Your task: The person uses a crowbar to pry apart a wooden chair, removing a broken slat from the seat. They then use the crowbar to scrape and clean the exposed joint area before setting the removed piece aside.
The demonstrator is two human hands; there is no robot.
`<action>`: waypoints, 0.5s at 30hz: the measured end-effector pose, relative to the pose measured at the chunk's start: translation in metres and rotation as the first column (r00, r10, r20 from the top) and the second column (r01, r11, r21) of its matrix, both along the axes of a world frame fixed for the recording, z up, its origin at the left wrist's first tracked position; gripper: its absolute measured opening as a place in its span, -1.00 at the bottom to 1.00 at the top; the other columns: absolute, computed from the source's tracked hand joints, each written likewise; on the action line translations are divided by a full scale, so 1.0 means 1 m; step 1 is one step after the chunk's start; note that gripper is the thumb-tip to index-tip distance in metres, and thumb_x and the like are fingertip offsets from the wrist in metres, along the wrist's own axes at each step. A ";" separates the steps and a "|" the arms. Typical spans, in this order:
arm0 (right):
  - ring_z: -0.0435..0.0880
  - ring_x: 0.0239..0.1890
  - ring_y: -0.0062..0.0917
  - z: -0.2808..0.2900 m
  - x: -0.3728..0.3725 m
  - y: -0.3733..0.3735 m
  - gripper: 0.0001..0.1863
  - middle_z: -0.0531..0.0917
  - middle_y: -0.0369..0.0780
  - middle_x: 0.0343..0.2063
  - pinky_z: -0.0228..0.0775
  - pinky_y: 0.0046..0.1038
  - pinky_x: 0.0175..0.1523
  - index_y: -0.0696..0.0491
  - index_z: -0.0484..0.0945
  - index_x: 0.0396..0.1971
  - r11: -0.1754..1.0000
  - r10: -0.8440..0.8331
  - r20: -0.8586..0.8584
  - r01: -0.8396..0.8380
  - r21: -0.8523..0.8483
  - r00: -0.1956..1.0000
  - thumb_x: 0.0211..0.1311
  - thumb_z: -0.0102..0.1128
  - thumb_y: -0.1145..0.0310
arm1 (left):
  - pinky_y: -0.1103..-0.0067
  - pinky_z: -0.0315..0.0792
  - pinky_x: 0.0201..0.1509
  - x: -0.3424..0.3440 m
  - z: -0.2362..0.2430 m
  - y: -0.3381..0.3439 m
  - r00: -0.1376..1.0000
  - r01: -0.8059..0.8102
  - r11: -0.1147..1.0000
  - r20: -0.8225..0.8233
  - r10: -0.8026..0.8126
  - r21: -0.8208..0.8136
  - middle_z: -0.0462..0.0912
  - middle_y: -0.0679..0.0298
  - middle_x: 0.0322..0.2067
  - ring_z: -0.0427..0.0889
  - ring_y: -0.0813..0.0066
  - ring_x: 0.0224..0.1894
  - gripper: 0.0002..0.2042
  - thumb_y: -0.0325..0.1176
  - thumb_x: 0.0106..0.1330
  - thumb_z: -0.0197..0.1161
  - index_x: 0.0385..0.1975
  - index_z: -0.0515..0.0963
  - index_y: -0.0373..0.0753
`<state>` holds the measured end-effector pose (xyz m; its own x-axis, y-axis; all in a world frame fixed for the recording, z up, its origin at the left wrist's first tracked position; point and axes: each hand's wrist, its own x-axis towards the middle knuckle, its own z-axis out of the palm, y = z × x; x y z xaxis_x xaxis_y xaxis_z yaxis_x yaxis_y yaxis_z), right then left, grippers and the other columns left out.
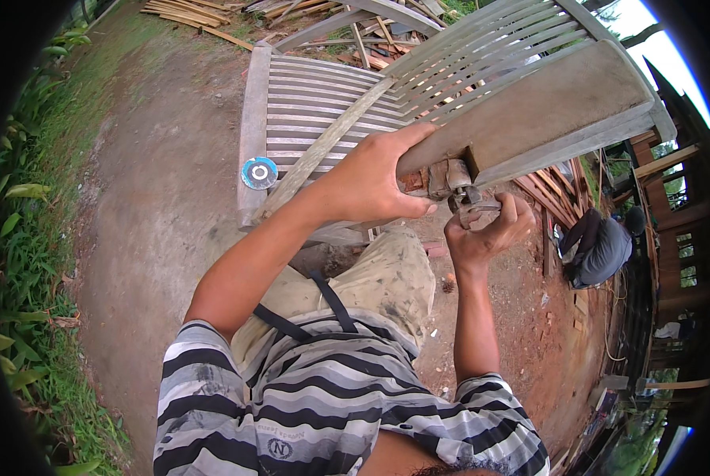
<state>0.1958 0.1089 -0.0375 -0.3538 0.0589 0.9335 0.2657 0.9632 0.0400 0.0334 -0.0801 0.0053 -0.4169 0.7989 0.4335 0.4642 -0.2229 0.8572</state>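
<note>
My left hand (pixel 375 176) wraps round the near end of a broad, weathered wooden plank (pixel 545 107), thumb below and fingers over its edge. A dark notch and a rough, splintered wooden stub (pixel 448 176) show at that end. My right hand (pixel 490 234) is closed on a dark metal tool that looks like pincers (pixel 470 208); its head is against the stub. What its jaws grip is too small to tell. Behind the plank stands a grey slatted wooden bench (pixel 327 99). A blue-rimmed grinding disc (pixel 259 173) lies on its left side rail.
A loose, pale wooden bar (pixel 323 151) slants across the bench slats. Piles of timber lie at the back and along the right (pixel 549 194). Another person (pixel 601 250) crouches on the right. Green plants (pixel 26 262) line the left edge of the dirt ground.
</note>
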 end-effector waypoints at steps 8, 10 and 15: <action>0.36 0.13 -0.03 -0.054 -0.033 -0.072 -0.22 0.35 0.04 0.04 0.14 0.00 0.29 0.17 0.20 0.27 0.830 0.078 -0.161 -0.154 -0.537 0.984 -0.04 0.30 0.57 | 0.46 0.47 0.27 0.001 0.003 0.006 0.999 0.045 0.999 0.009 -0.045 -0.019 0.63 0.00 0.09 0.62 0.36 0.12 -0.13 -0.32 -0.07 0.58 0.33 0.37 -0.46; 0.33 0.21 0.00 -0.040 -0.027 -0.055 -0.19 0.32 0.08 0.11 0.11 0.05 0.36 0.18 0.16 0.30 0.874 0.119 -0.128 -0.165 -0.458 0.985 -0.02 0.26 0.61 | 0.46 0.46 0.27 0.000 0.001 0.003 1.000 0.022 1.000 0.008 -0.022 -0.008 0.64 0.01 0.09 0.62 0.36 0.12 -0.14 -0.33 -0.06 0.58 0.32 0.38 -0.45; 0.09 0.49 0.22 0.018 -0.010 -0.030 -0.07 0.26 0.07 0.28 -0.06 0.24 0.52 0.02 0.16 0.37 0.992 0.089 0.036 -0.085 -0.096 0.995 -0.18 0.06 0.72 | 0.46 0.46 0.26 0.000 -0.004 0.005 1.000 0.011 0.999 -0.002 -0.011 0.049 0.65 0.00 0.07 0.62 0.36 0.11 -0.14 -0.31 -0.06 0.58 0.33 0.38 -0.43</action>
<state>0.1859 0.0785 -0.0196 -0.3983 0.1129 0.9103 0.1806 0.9826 -0.0429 0.0331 -0.0747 0.0009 -0.4073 0.7812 0.4730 0.4633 -0.2696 0.8442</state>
